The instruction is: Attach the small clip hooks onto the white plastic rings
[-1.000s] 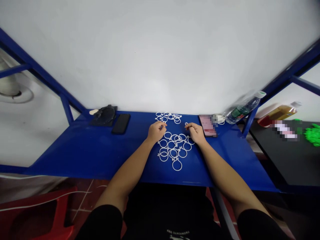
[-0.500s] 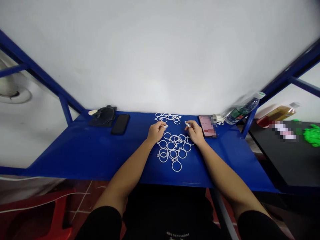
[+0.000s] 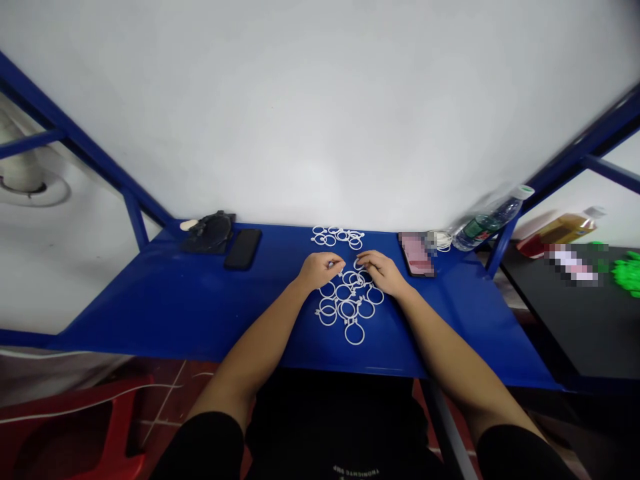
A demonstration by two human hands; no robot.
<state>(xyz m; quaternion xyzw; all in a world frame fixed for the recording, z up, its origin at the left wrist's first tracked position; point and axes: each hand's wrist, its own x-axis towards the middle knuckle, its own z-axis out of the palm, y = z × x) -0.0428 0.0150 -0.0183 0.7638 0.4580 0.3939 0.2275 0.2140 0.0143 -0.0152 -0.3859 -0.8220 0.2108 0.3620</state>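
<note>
My left hand (image 3: pixel 318 271) is closed in a pinch above the left side of a pile of white rings (image 3: pixel 344 292). A bit of white shows between its fingertips; its full shape is hidden. Facing it, my right hand (image 3: pixel 384 273) has its thumb and fingers curled around a white ring (image 3: pixel 359 264), which the fingers partly cover. Several rings in the pile overlap, and some have small knobbed ends. Farther back, near the wall, lies a second group of white rings (image 3: pixel 342 235).
On the blue tabletop (image 3: pixel 165 300) lie a black phone (image 3: pixel 243 249), a dark crumpled item (image 3: pixel 213 233), a phone with a lit pink screen (image 3: pixel 417 253), and a coiled white cable (image 3: pixel 441 240). A clear bottle (image 3: pixel 485 223) leans at the right. Beyond stands a black table (image 3: pixel 565 320).
Both hands have moved closer together and slightly nearer to me, over the pile's far edge. A ring now shows at my right fingertips, where only a small white piece showed before.
</note>
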